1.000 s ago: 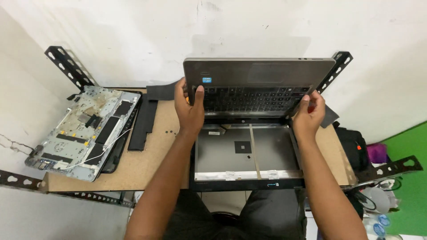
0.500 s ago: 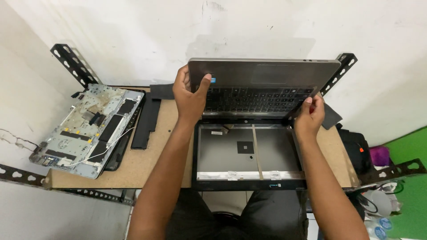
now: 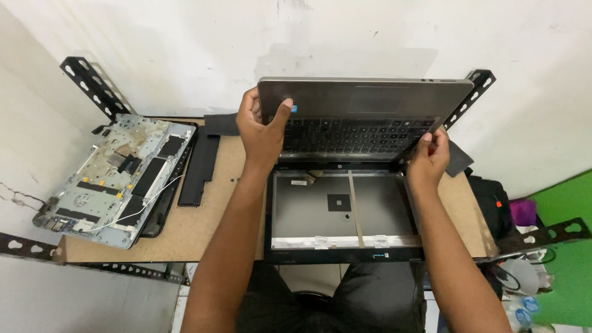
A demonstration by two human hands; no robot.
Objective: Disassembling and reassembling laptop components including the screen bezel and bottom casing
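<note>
Left hand: the left hand (image 3: 262,132) grips the left edge of the laptop base (image 3: 364,117), thumb pressed on the palm-rest face, fingers curled behind the edge.
Right hand: the right hand (image 3: 427,157) pinches the base's lower right corner at the hinge end, fingers pressed together.
Laptop base: silver-grey, keyboard and touchpad facing the camera, tilted up steeply at 12 o'clock on the bench, its hinge edge down.
Screen shell: the empty display lid (image 3: 342,213) lies flat at 6 o'clock from the base, black frame around a bare grey back panel with foil strips; it meets the base at the hinge line.
Bench: a brown board workbench (image 3: 203,225) on black perforated brackets, against a white wall.
At 9 o'clock: a stripped laptop chassis (image 3: 114,176), metal frame and loose white wires showing, lies tilted on the board's left end.
Beside it: a long black battery pack (image 3: 198,166) lies between the chassis and the left forearm.
</note>
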